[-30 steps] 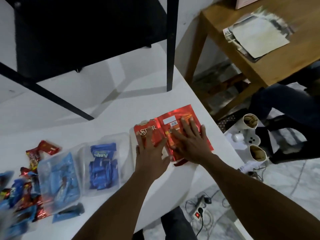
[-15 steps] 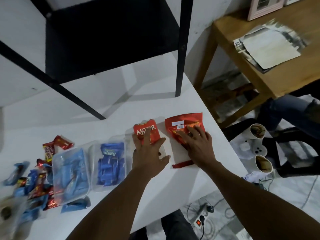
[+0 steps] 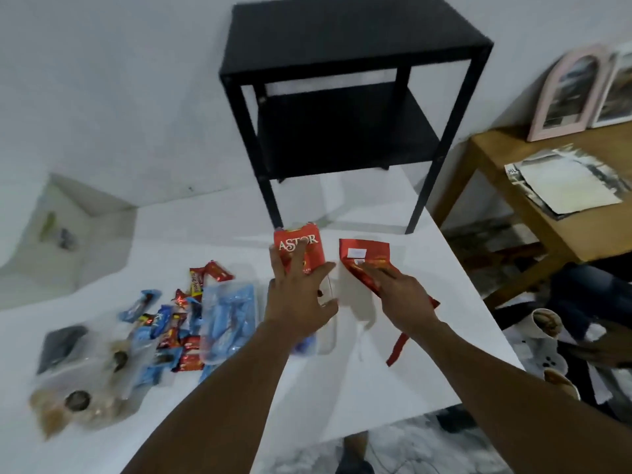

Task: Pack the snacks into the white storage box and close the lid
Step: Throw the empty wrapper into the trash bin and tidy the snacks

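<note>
The left hand (image 3: 301,299) has no grip closed: its fingers lie spread and straight on the Astor pack (image 3: 299,248), which pokes out beyond the fingertips. The right hand (image 3: 402,297), just as flat, presses the red wrapper (image 3: 364,256) onto the counter (image 3: 427,354). A second ago the two red pieces touched; now bare counter parts them.

Head camera looks steeply down, close over table (image 3: 393,371)
</note>
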Demonstrator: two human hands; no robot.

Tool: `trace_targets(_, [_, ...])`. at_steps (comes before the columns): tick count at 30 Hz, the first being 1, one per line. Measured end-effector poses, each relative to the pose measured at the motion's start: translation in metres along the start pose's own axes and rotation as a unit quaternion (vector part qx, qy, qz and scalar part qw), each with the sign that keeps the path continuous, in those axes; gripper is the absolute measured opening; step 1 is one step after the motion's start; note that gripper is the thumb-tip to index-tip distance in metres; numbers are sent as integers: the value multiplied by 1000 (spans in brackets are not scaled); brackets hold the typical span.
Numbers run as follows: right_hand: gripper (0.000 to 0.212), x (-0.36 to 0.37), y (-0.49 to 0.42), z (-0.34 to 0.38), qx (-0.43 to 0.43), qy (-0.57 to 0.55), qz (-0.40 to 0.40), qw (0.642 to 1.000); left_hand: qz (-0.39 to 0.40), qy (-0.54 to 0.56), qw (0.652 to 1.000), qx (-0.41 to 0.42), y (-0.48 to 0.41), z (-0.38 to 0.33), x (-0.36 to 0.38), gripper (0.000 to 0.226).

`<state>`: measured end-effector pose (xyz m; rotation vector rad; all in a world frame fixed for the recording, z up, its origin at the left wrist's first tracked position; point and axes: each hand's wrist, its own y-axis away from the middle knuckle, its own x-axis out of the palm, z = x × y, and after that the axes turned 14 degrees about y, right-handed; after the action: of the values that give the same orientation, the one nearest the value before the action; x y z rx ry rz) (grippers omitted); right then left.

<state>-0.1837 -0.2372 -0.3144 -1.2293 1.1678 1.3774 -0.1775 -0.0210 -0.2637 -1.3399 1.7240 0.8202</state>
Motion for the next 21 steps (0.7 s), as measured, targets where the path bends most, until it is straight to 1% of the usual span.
trace_targets(3, [67, -25, 1, 58, -39, 14, -52, 998, -46, -8, 999, 4, 38, 41, -43, 65])
trace_targets(6, [64, -41, 1, 130, -78, 10, -73, 994, -84, -32, 996, -14, 89, 96, -89, 66])
trace_targets(9, [56, -51, 8, 227, -145, -22, -47, 988, -131, -44, 988, -62, 159, 158, -136, 68])
trace_targets(12, [56, -60, 29, 338, -229, -37, -79, 970, -180, -20, 972, -152, 248, 222, -175, 68])
trace_targets(14, [62, -61, 51, 415, -293, -47, -68, 953, -203, -17, 955, -217, 316, 262, -195, 69])
trace_targets(16, [62, -57, 76, 492, -339, -59, -40, 938, -213, -4, 929, -301, 386, 303, -209, 70])
trace_targets(18, [54, -46, 102, 565, -385, -67, -9, 920, -225, 21, 892, -391, 457, 341, -216, 71])
trace_targets(21, [47, -27, 151, 659, -476, -74, 32, 876, -250, 47, 834, -489, 554, 372, -216, 72])
